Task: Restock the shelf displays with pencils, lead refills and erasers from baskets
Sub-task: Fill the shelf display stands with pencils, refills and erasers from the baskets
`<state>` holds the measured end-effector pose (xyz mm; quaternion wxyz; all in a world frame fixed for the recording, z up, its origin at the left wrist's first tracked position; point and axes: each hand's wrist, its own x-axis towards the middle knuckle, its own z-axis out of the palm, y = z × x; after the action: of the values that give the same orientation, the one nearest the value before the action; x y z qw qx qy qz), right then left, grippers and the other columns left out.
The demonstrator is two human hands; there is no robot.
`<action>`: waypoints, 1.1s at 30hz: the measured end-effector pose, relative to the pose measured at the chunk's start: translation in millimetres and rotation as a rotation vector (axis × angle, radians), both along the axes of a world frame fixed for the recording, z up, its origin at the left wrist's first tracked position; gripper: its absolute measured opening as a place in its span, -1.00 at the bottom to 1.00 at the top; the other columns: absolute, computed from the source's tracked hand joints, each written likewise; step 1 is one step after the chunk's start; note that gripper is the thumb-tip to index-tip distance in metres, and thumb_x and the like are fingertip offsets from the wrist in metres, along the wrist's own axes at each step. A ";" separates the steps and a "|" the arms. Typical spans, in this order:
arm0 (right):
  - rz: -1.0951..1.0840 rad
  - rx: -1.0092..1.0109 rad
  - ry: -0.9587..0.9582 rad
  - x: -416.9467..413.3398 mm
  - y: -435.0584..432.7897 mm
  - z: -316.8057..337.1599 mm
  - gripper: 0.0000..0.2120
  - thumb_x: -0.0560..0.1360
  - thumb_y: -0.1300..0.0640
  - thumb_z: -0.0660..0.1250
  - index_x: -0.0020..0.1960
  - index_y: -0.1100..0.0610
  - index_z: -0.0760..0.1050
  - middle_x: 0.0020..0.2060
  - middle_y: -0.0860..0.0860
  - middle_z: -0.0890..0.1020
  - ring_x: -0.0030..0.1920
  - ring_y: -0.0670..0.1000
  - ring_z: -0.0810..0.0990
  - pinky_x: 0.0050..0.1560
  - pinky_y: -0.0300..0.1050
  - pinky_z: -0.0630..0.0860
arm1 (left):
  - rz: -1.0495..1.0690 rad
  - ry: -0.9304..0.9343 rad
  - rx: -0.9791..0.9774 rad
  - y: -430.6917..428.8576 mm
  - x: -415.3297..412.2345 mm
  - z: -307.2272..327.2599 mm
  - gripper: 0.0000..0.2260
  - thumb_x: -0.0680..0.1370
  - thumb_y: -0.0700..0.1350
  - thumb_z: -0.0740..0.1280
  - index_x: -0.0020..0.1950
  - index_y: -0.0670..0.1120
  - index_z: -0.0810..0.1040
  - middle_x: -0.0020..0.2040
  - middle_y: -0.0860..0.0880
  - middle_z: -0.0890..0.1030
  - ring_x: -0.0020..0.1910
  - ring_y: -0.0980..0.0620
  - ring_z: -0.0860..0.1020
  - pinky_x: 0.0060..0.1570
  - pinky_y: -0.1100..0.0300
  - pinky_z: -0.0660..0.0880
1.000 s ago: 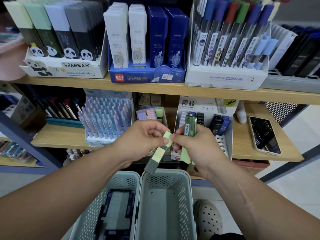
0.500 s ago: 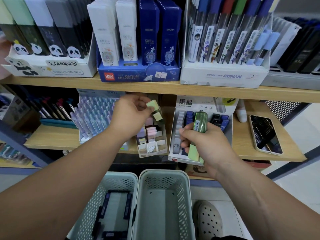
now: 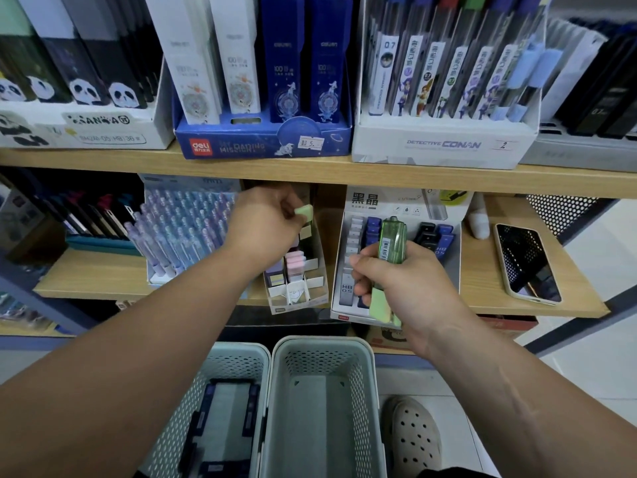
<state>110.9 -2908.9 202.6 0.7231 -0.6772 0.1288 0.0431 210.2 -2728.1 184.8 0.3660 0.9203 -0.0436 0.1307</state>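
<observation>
Eraser restock is under way at the lower shelf. The left hand, reaching far in under the upper shelf board, pinches 1 pale green eraser between thumb and curled fingers. It holds the eraser at the far end of the right lane of the eraser display box. Whether that eraser already touches the stock beneath it cannot be told. The box sits between a tray of lilac pencils on the left and the lead refill display on the right. The right hand, nearer and to the right of the box, is closed round 2 items. These are a translucent green case with a barcode label standing up out of the fist, and a 2nd pale green eraser protruding below it. Handling assessment: the erasers are judged light, slightly soft and grippy, unlikely to slip or break. They are best held on the 2 long flat sides near 1 end, leaving the other end free to enter the lane. The cardboard dividers look thin, so a skewed entry could bend them or shift the box. The green case is judged rigid, smooth plastic, more apt to slide, so a full wrap round its middle suits it. On the floor near the person stand the left basket, holding dark blue packs, and the right basket.
</observation>
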 end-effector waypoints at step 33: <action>0.049 0.168 0.161 -0.9 -4.4 -2.7 -0.91 0.53 0.23 0.44 -0.07 0.19 0.53 -0.36 0.08 0.58 -0.38 0.03 0.60 -0.34 -0.11 0.56 | -0.183 0.193 0.017 -8.3 21.6 -4.3 -0.78 0.42 -0.19 0.55 -0.10 0.07 0.58 -0.04 0.10 0.65 -0.03 0.16 0.59 -0.08 0.47 0.43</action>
<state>109.9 -2913.3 199.9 0.7633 -0.6116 0.1657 0.1258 231.8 -2736.4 180.5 0.3711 0.9239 -0.0931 0.0075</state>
